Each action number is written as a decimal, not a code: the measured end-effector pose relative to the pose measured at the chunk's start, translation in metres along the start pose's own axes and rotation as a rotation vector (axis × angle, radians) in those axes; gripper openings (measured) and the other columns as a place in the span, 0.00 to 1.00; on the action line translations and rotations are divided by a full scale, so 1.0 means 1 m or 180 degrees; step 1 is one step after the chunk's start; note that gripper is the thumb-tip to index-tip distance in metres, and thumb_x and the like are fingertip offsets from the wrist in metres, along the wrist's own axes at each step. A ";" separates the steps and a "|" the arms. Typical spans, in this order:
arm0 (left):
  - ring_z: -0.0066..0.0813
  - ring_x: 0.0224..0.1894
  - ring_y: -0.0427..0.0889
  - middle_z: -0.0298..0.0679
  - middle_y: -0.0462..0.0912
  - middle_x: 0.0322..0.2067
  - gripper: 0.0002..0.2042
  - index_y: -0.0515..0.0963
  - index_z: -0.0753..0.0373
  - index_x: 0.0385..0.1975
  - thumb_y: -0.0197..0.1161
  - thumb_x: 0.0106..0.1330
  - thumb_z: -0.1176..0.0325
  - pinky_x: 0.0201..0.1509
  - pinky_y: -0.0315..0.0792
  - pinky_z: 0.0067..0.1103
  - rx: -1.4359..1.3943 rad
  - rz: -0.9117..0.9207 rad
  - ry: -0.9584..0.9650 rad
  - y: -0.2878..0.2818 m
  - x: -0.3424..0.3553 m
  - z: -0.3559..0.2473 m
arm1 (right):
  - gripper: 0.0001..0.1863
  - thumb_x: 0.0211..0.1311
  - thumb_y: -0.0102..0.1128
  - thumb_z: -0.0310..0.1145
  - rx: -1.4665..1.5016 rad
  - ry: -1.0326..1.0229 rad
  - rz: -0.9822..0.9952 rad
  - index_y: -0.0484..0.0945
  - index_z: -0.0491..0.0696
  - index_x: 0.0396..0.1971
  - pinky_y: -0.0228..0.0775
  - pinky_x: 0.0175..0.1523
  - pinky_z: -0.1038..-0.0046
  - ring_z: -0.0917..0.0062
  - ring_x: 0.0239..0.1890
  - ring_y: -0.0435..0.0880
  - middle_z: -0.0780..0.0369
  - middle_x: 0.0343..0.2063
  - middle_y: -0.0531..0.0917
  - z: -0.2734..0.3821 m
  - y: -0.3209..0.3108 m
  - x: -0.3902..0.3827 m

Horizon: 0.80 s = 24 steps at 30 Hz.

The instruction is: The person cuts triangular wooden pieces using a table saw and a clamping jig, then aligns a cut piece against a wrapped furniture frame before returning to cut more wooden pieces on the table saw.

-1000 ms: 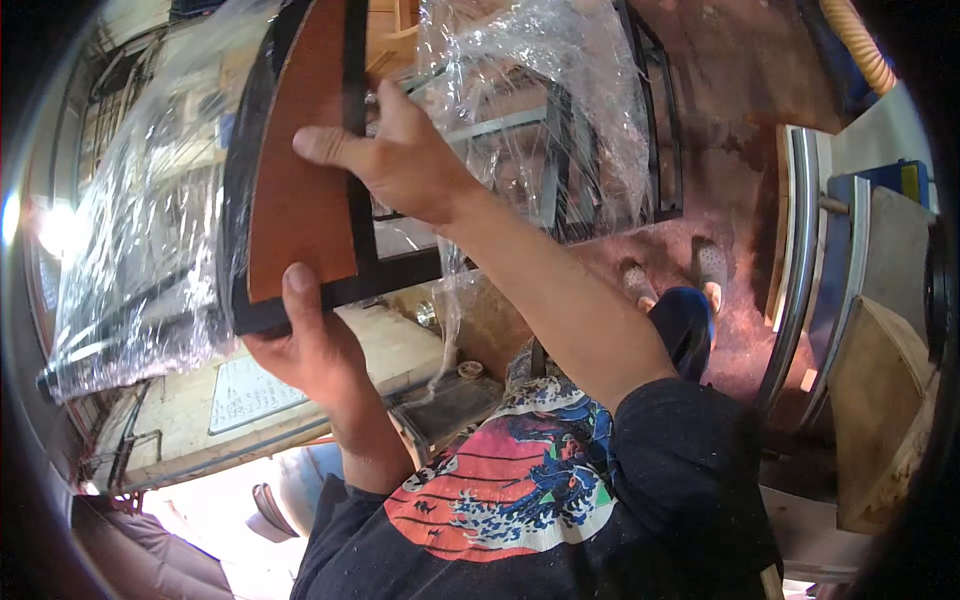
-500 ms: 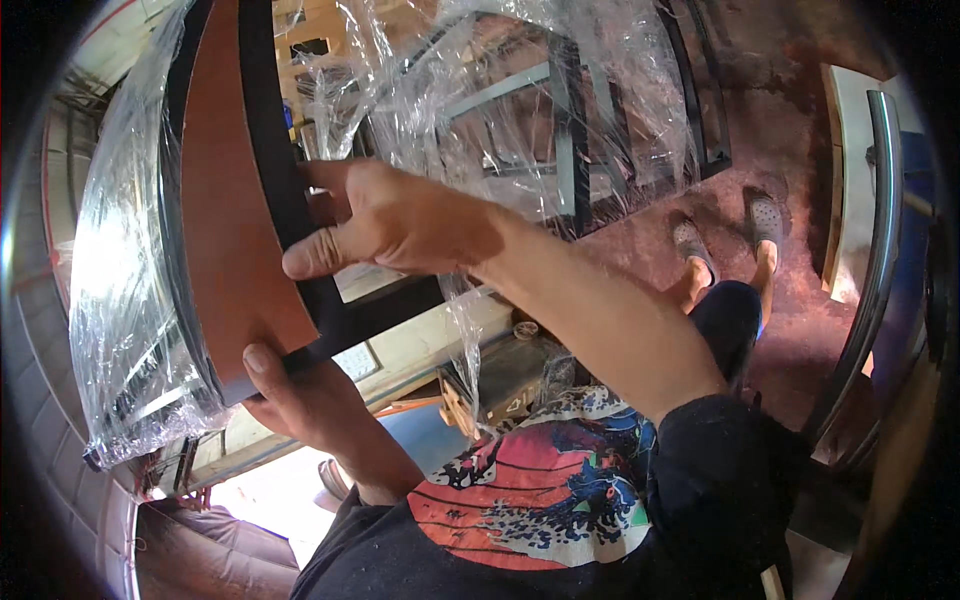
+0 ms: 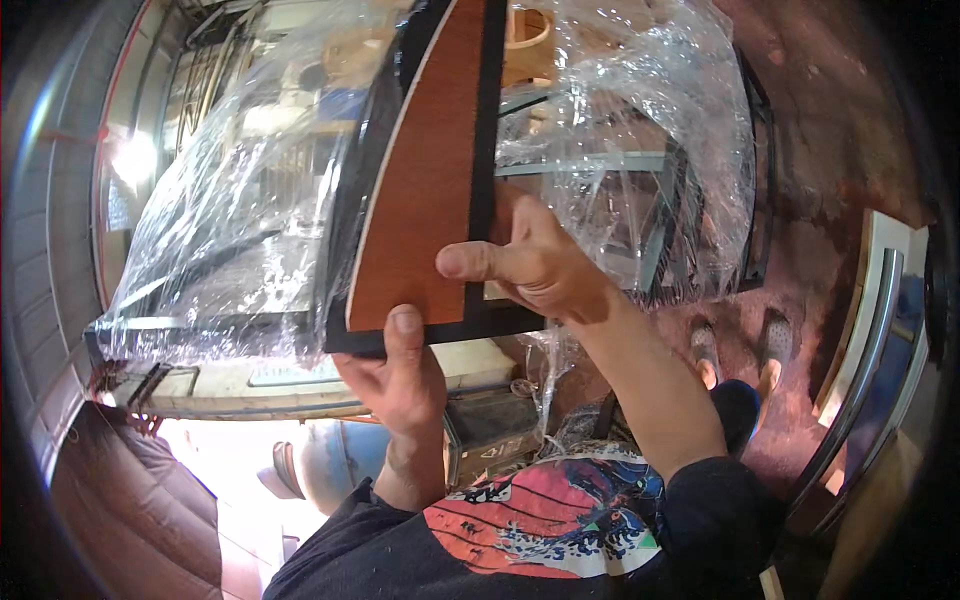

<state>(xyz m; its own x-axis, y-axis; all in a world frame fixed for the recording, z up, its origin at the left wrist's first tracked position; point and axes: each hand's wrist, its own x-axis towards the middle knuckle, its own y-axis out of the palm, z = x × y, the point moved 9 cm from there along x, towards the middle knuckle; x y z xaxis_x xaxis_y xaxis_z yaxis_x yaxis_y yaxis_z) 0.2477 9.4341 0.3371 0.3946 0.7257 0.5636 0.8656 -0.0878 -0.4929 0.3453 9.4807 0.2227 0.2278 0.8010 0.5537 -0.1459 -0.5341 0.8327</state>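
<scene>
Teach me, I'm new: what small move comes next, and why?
Perhaps slide the right hand up the brown panel, pressing it to the black frame: the left hand holds the bottom, the right thumb just above, leaving the visible upper length untouched.

Black T-shirt (image 3: pixel 350 545), red-and-blue print (image 3: pixel 530 520)

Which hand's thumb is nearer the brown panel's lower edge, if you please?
The left hand: its thumb overlaps the lower edge of the brown panel; the right hand has its thumb higher.
</scene>
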 end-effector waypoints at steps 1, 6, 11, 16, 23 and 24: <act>0.35 0.53 0.80 0.49 0.81 0.52 0.20 0.72 0.73 0.57 0.65 0.68 0.74 0.62 0.72 0.31 -0.0018 -0.0001 -0.0020 0.000 0.000 -0.001 | 0.35 0.58 0.75 0.31 0.0074 -0.0086 0.0003 0.69 0.39 0.64 0.71 0.62 0.71 0.75 0.57 0.79 0.58 0.55 0.81 -0.001 0.001 0.002; 0.30 0.50 0.81 0.45 0.83 0.48 0.18 0.76 0.74 0.53 0.69 0.66 0.73 0.59 0.72 0.27 0.0012 0.0011 -0.0050 -0.003 0.004 -0.005 | 0.35 0.60 0.74 0.33 0.0132 -0.0134 0.0032 0.67 0.39 0.64 0.71 0.64 0.71 0.74 0.59 0.78 0.58 0.55 0.80 0.005 0.003 0.003; 0.42 0.60 0.77 0.50 0.77 0.58 0.27 0.69 0.73 0.62 0.62 0.71 0.58 0.66 0.69 0.37 0.0441 0.0229 -0.0312 -0.017 0.007 -0.006 | 0.35 0.60 0.74 0.34 0.0138 -0.0155 -0.0026 0.67 0.38 0.64 0.71 0.65 0.70 0.73 0.58 0.79 0.57 0.55 0.80 0.003 0.001 0.003; 0.42 0.64 0.75 0.49 0.76 0.61 0.27 0.69 0.69 0.63 0.51 0.76 0.52 0.68 0.68 0.41 -0.1213 -0.0050 -0.0958 -0.033 0.007 0.002 | 0.35 0.60 0.75 0.35 0.0051 0.0005 0.0012 0.67 0.38 0.63 0.72 0.64 0.69 0.73 0.58 0.79 0.56 0.55 0.80 0.005 0.004 0.002; 0.42 0.66 0.73 0.48 0.75 0.64 0.26 0.70 0.64 0.65 0.47 0.78 0.50 0.70 0.66 0.43 -0.2339 -0.0174 -0.1556 -0.025 0.006 0.006 | 0.35 0.60 0.74 0.33 -0.0062 0.0095 0.0018 0.67 0.37 0.63 0.71 0.64 0.70 0.73 0.58 0.79 0.57 0.55 0.80 0.008 0.001 0.001; 0.42 0.66 0.73 0.48 0.75 0.64 0.26 0.70 0.64 0.65 0.47 0.78 0.50 0.70 0.66 0.43 -0.2346 -0.0170 -0.1557 -0.023 0.007 0.007 | 0.35 0.60 0.74 0.33 -0.0079 0.0075 -0.0009 0.67 0.37 0.63 0.71 0.65 0.70 0.73 0.59 0.79 0.57 0.56 0.80 0.009 0.001 0.001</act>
<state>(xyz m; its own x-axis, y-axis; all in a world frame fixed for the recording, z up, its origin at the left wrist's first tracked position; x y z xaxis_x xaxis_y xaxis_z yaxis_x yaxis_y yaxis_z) 0.2282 9.4457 0.3473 0.3180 0.9371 0.1441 0.9242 -0.3403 0.1734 0.3546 9.4784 0.2240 0.2056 0.8088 0.5509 -0.1691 -0.5251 0.8341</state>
